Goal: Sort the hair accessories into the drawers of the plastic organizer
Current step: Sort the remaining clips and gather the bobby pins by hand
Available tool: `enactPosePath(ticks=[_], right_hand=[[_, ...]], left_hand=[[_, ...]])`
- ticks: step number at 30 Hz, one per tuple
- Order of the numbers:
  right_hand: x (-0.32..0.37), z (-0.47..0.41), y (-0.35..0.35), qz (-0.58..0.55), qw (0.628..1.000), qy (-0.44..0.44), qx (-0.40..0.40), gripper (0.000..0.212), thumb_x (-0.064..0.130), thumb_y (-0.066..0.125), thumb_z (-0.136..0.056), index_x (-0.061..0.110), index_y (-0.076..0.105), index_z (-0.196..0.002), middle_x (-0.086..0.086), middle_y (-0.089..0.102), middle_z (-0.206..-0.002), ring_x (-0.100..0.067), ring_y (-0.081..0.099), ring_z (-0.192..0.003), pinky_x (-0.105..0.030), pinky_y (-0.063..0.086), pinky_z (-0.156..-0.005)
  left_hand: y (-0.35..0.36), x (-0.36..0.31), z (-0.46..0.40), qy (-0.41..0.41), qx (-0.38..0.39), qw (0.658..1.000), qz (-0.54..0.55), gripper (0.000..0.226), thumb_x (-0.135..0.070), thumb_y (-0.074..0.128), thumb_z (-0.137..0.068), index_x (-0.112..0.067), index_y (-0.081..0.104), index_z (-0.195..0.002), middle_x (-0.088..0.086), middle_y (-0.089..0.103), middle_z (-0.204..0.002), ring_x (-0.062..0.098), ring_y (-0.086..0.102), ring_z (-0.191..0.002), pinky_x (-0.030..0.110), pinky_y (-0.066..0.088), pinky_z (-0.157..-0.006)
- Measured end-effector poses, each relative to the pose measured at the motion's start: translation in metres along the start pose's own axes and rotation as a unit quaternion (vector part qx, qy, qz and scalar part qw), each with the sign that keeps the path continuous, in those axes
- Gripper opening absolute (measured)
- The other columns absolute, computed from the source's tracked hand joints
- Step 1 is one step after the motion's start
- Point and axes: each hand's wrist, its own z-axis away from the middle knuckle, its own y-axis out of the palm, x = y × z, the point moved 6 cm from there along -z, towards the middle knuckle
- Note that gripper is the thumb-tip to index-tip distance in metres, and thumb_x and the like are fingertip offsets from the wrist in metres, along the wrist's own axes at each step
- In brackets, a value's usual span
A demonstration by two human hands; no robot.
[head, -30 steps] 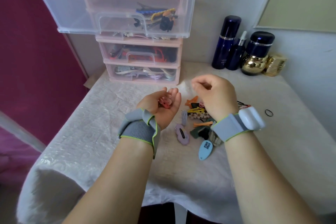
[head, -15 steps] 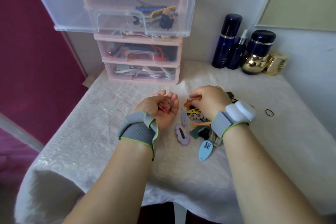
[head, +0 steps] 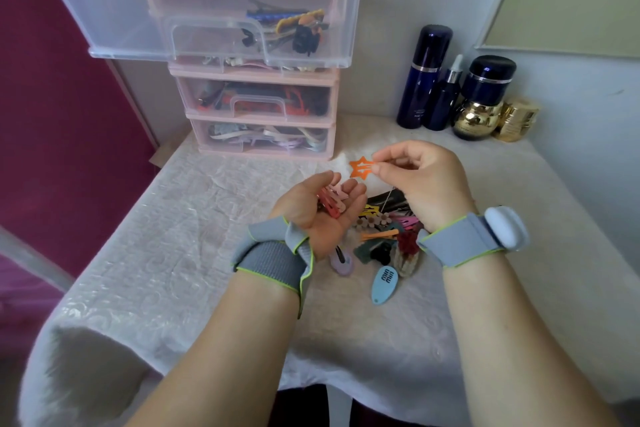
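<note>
The pink plastic organizer (head: 263, 135) stands at the table's (head: 173, 253) back, its top drawer (head: 207, 17) pulled out. The left hand (head: 318, 215) cups pink clips (head: 330, 201), fingers loosely curled round them. The right hand (head: 426, 180) pinches an orange star clip (head: 361, 167) above the pile. A blue clip (head: 384, 284) reads "miu miu".

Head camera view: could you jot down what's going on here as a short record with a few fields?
right hand: pinches an orange star clip, raised above the table
left hand: palm up, cupping pink and red clips
pile of hair accessories: on the white tablecloth between the wrists
top drawer: pulled out, holding clips
lower drawers: closed, filled
dark blue bottles: standing beside the organizer
</note>
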Motion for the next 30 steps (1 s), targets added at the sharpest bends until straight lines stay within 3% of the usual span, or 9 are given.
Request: enactPosePath(ticks=[3,5,8,13,17,19,23,26,30], right_hand=[[0.008,0.008,0.012,0.015,0.996,-0.021,0.087,0.024,0.006,0.07,-0.075,0.029,0.067,-0.082,0.01,0.064,-0.073,0.004,0.058,-0.066,-0.01,0.048,-0.065],[0.011,0.012,0.017,0.016,0.992,-0.031,0.123,0.029,0.002,0.069,-0.075,0.029,0.067,-0.086,0.01,0.066,-0.08,-0.002,0.06,-0.073,-0.017,0.052,-0.072],[0.014,0.013,0.014,-0.028,0.99,-0.043,0.13,0.034,-0.003,0.066,-0.077,0.03,0.066,-0.086,0.011,0.067,-0.085,-0.002,0.061,-0.077,-0.018,0.053,-0.075],[0.012,0.015,0.01,-0.119,0.984,-0.049,0.12,0.037,-0.008,0.064,-0.076,0.027,0.066,-0.089,0.006,0.067,-0.092,-0.003,0.062,-0.087,-0.017,0.051,-0.079],[0.01,0.016,0.012,-0.2,0.97,-0.038,0.13,0.036,-0.01,0.065,-0.075,0.02,0.065,-0.094,-0.002,0.067,-0.095,-0.009,0.064,-0.093,-0.021,0.052,-0.08],[0.009,0.016,0.014,-0.208,0.968,-0.039,0.133,0.037,-0.012,0.064,-0.075,0.018,0.063,-0.097,-0.003,0.068,-0.098,-0.011,0.065,-0.097,-0.025,0.053,-0.084],[0.011,0.016,0.019,-0.193,0.969,-0.043,0.15,0.039,-0.01,0.065,-0.075,0.02,0.062,-0.099,0.0,0.067,-0.103,-0.011,0.064,-0.104,-0.025,0.052,-0.087],[0.009,0.015,0.015,-0.175,0.976,-0.038,0.123,0.034,-0.004,0.065,-0.079,0.024,0.063,-0.098,0.003,0.067,-0.105,-0.006,0.063,-0.104,-0.019,0.05,-0.086],[-0.004,0.011,0.006,0.063,0.995,-0.013,0.074,0.025,0.007,0.062,-0.084,0.029,0.066,-0.093,0.013,0.065,-0.09,0.003,0.057,-0.073,-0.003,0.042,-0.067]], left_hand=[[0.004,0.002,0.0,0.0,0.017,1.0,0.002,0.02,-0.019,0.053,-0.091,-0.003,0.053,-0.08,0.017,0.061,-0.076,0.025,0.061,-0.072,0.036,0.057,-0.072],[0.002,0.003,-0.002,0.007,0.011,1.0,0.0,0.013,-0.011,0.054,-0.09,0.0,0.054,-0.083,0.018,0.062,-0.08,0.024,0.061,-0.074,0.033,0.057,-0.064],[-0.002,0.002,-0.002,0.019,-0.001,0.999,0.027,0.011,0.004,0.049,-0.089,0.001,0.053,-0.1,0.021,0.058,-0.092,0.026,0.059,-0.08,0.035,0.056,-0.059],[-0.003,-0.002,0.002,0.022,-0.009,0.997,0.074,0.005,0.007,0.048,-0.089,0.006,0.053,-0.088,0.023,0.059,-0.08,0.029,0.06,-0.074,0.04,0.055,-0.057],[-0.003,-0.002,0.004,0.013,0.004,0.998,0.067,0.014,0.002,0.048,-0.091,0.008,0.054,-0.079,0.021,0.065,-0.059,0.028,0.066,-0.054,0.04,0.056,-0.055],[-0.003,0.0,0.005,0.007,0.011,0.998,0.055,0.016,-0.001,0.048,-0.091,0.006,0.054,-0.078,0.019,0.065,-0.058,0.028,0.067,-0.053,0.041,0.056,-0.057],[-0.001,0.001,0.008,0.003,0.02,0.998,0.053,0.015,-0.008,0.052,-0.091,0.002,0.053,-0.08,0.019,0.065,-0.062,0.027,0.066,-0.052,0.04,0.057,-0.057],[-0.003,-0.002,0.008,0.004,0.019,0.997,0.074,0.013,-0.005,0.054,-0.089,0.003,0.053,-0.078,0.02,0.062,-0.07,0.028,0.066,-0.063,0.04,0.056,-0.062],[-0.011,-0.011,0.008,0.042,-0.016,0.995,0.086,0.011,0.005,0.052,-0.088,0.0,0.052,-0.077,0.017,0.057,-0.074,0.026,0.059,-0.074,0.035,0.056,-0.061]])
